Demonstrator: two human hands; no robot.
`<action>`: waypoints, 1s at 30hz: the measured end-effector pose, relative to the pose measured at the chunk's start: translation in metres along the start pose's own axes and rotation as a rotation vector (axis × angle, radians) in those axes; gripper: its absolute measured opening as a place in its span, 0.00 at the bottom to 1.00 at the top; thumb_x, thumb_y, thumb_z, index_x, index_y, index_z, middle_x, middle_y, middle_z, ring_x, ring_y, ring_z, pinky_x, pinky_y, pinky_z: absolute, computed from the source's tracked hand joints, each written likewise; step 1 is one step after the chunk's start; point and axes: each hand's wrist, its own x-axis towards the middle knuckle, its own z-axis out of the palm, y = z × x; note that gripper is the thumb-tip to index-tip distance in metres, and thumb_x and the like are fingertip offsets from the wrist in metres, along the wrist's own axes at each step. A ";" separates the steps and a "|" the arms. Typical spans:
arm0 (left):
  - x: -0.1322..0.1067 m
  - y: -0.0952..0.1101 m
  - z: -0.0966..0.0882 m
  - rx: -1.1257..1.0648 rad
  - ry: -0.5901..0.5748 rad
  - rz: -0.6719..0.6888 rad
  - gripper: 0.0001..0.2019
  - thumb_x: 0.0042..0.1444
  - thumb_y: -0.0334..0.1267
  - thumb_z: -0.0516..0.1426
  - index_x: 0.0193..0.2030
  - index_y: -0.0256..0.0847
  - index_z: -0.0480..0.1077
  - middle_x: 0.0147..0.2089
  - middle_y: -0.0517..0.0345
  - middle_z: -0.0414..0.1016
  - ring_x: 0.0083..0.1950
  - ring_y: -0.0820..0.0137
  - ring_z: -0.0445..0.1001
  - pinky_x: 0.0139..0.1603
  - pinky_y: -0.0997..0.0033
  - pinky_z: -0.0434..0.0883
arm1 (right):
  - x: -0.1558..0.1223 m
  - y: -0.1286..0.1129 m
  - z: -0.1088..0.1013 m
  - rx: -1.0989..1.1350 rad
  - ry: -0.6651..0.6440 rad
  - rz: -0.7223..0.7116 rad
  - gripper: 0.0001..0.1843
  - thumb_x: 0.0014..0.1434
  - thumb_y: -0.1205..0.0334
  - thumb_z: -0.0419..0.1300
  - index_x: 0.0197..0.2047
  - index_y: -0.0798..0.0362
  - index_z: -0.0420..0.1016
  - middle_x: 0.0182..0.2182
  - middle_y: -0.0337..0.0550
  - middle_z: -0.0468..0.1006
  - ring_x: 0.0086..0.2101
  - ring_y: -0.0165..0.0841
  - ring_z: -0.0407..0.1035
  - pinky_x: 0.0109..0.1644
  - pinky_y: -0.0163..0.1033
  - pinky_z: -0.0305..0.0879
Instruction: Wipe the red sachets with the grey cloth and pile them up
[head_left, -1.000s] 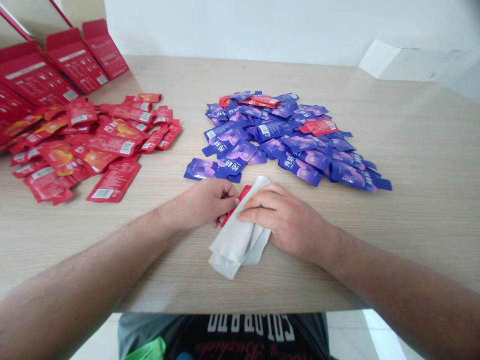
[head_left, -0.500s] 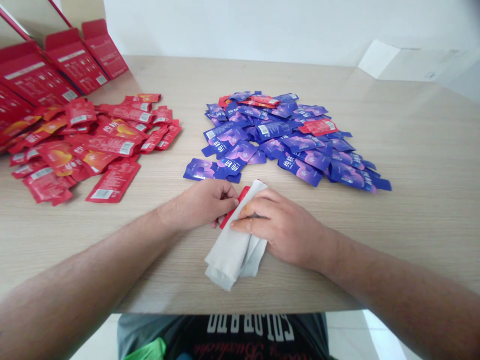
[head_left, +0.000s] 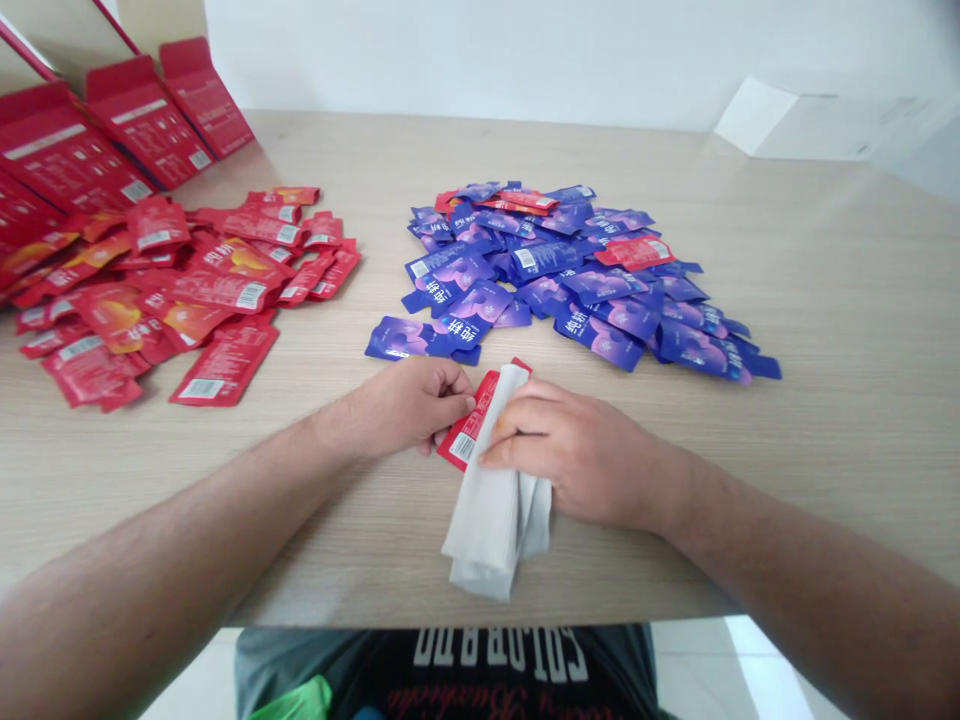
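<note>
A red sachet lies flat on the wooden table near its front edge. My left hand pinches the sachet's left edge with curled fingers. My right hand presses a folded white cloth down on the sachet's right side, fingers closed over the cloth. The cloth hangs toward me past the sachet. Most of the sachet's right half is hidden under cloth and hand.
A heap of blue sachets, with a few red ones mixed in, lies just beyond my hands. A pile of red sachets spreads at the left. Red flat cartons lean at the far left. A white box sits back right.
My right hand has drawn the cloth rightward and toward me across the sachet, so more of the red sachet's printed face now shows. My left hand has stayed in place.
</note>
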 end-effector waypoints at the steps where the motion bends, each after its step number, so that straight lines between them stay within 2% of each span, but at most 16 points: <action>1: 0.000 0.001 0.000 -0.002 -0.002 -0.008 0.08 0.64 0.40 0.55 0.34 0.41 0.68 0.23 0.66 0.71 0.20 0.76 0.69 0.19 0.78 0.68 | 0.000 0.001 -0.001 -0.019 0.017 0.032 0.09 0.67 0.66 0.61 0.48 0.56 0.82 0.43 0.48 0.81 0.46 0.41 0.70 0.56 0.49 0.67; 4: -0.001 0.002 0.000 -0.013 -0.005 -0.014 0.08 0.64 0.39 0.55 0.35 0.41 0.68 0.23 0.66 0.71 0.20 0.76 0.69 0.19 0.78 0.68 | -0.002 0.001 -0.002 -0.047 0.032 0.085 0.10 0.67 0.64 0.61 0.47 0.57 0.82 0.41 0.50 0.79 0.44 0.42 0.69 0.54 0.51 0.67; 9: -0.001 0.002 0.000 -0.016 0.017 -0.019 0.08 0.64 0.39 0.55 0.34 0.42 0.66 0.22 0.67 0.69 0.19 0.76 0.69 0.18 0.78 0.66 | -0.002 -0.003 -0.002 -0.015 -0.103 -0.011 0.09 0.66 0.65 0.61 0.47 0.54 0.82 0.40 0.46 0.80 0.45 0.42 0.68 0.54 0.49 0.67; 14: 0.000 0.002 0.000 -0.006 0.023 -0.039 0.08 0.65 0.40 0.55 0.34 0.41 0.67 0.23 0.66 0.70 0.19 0.76 0.69 0.18 0.78 0.66 | -0.003 0.001 -0.003 -0.038 -0.025 0.081 0.09 0.66 0.64 0.61 0.46 0.56 0.82 0.40 0.50 0.78 0.44 0.42 0.68 0.55 0.51 0.66; 19: 0.000 0.002 -0.001 -0.028 0.002 -0.026 0.09 0.65 0.39 0.55 0.33 0.42 0.67 0.23 0.66 0.69 0.20 0.76 0.69 0.19 0.78 0.67 | -0.002 -0.002 -0.005 -0.003 -0.142 -0.001 0.09 0.65 0.65 0.62 0.46 0.53 0.82 0.40 0.47 0.79 0.45 0.42 0.68 0.53 0.48 0.66; 24: 0.001 0.002 -0.001 -0.003 0.016 -0.033 0.10 0.65 0.41 0.55 0.33 0.41 0.66 0.22 0.65 0.69 0.19 0.76 0.69 0.18 0.77 0.66 | -0.002 -0.001 -0.006 -0.027 -0.069 0.075 0.09 0.65 0.65 0.61 0.45 0.55 0.82 0.39 0.49 0.79 0.43 0.42 0.69 0.54 0.50 0.66; 30: 0.000 0.003 -0.002 -0.018 0.002 -0.020 0.10 0.66 0.41 0.54 0.33 0.41 0.66 0.23 0.66 0.69 0.19 0.76 0.68 0.19 0.77 0.67 | -0.002 -0.002 -0.006 -0.014 -0.140 0.016 0.10 0.64 0.65 0.62 0.47 0.54 0.82 0.40 0.47 0.79 0.44 0.42 0.68 0.52 0.48 0.66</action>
